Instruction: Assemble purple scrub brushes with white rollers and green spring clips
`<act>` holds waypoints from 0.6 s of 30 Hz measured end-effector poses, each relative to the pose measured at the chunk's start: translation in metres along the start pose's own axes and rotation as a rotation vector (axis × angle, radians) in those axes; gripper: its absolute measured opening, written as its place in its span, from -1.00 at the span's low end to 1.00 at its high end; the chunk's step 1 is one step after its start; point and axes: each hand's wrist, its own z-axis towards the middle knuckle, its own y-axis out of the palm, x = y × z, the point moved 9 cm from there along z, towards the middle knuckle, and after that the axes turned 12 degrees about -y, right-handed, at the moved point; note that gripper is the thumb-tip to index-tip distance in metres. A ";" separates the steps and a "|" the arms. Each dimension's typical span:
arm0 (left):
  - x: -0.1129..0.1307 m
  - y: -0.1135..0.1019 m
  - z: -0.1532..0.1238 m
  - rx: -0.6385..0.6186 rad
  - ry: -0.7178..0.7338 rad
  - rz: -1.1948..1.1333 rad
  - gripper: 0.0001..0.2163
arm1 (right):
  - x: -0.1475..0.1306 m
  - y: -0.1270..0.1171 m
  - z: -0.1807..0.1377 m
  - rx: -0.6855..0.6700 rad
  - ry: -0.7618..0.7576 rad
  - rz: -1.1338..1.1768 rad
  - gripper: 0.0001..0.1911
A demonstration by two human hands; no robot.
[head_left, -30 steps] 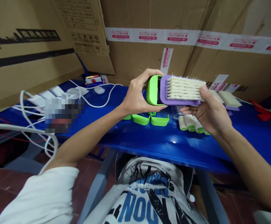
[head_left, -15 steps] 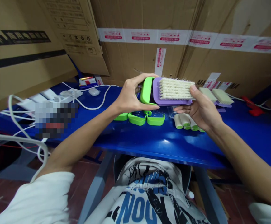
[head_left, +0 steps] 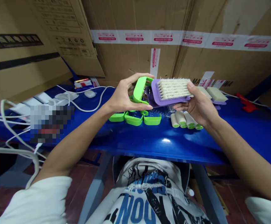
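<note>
My left hand [head_left: 122,96] grips a bright green plastic frame [head_left: 140,89], fingers curled round its left end. My right hand [head_left: 197,105] holds a purple brush with cream bristles [head_left: 171,90] by its right end, bristles facing me. The brush's left end meets the green frame at a slight angle above the blue table [head_left: 163,140]. Below the hands lie more green frames [head_left: 135,118] and several white rollers with green ends [head_left: 184,119].
Two more purple brushes [head_left: 213,95] lie at the back right, a red piece [head_left: 245,104] beyond them. White cables [head_left: 88,104], a white mouse [head_left: 90,93] and small devices sit at the left. Cardboard boxes [head_left: 149,28] wall the back and left.
The green frame has tilted and parted slightly from the brush's left end. Both hands, with the pieces, sit a little further left and lower in view as the head moved.
</note>
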 end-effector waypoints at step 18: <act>0.006 0.018 -0.016 0.156 0.053 0.151 -0.08 | -0.002 0.012 -0.008 0.055 -0.055 0.042 -0.27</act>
